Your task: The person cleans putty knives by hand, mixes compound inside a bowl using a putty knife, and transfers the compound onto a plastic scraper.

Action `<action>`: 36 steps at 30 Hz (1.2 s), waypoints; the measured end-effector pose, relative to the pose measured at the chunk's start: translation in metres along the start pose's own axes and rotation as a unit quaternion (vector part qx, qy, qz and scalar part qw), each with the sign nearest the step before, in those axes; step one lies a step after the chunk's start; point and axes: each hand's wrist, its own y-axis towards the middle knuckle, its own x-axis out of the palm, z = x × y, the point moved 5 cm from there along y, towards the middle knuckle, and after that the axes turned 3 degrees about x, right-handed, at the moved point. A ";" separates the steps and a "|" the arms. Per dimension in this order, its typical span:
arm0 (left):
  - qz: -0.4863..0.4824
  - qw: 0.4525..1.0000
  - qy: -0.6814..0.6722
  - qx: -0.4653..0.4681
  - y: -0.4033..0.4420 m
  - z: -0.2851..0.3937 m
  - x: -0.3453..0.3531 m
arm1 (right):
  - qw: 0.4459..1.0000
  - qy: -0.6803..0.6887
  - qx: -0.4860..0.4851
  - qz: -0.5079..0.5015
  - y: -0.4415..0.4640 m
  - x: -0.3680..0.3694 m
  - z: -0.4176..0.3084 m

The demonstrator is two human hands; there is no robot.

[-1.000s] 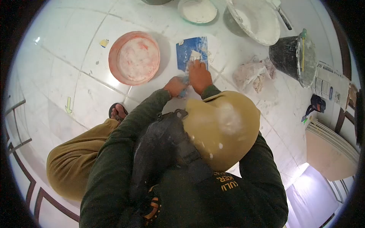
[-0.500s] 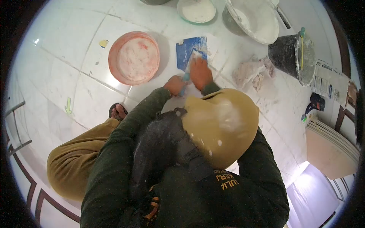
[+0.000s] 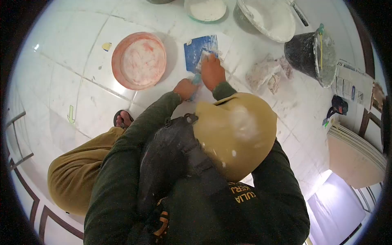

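Note:
My left hand (image 3: 185,90) is closed round the teal handle of a putty knife (image 3: 196,79), its whitened blade pointing away from me. At the blade end, my right hand (image 3: 213,74) has its fingers bent over and pressed on the whitish blade; whether a scrap of cloth or putty lies under the fingertips cannot be made out. Beneath the blade and fingertips is a blue flat sheet (image 3: 193,51), smeared white and lying on the tiled floor. A paler sheet shows along its right side.
A round reddish basin (image 3: 116,61) with whitish residue stands left. Beyond are a bowl of white material (image 3: 207,10) and a large whitened tub (image 3: 267,37). A crumpled plastic bag (image 3: 261,77), a black bucket (image 3: 301,55) and stacked boards (image 3: 353,163) are on the right.
The view has shifted slightly, so the floor things appear a little higher and further left. My right hand's fingers have shifted a little on the blade; my left hand keeps its hold.

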 end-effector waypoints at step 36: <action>0.004 0.974 0.127 0.189 0.002 -0.001 -0.001 | 0.992 -0.012 -0.047 0.116 0.002 -0.003 -0.014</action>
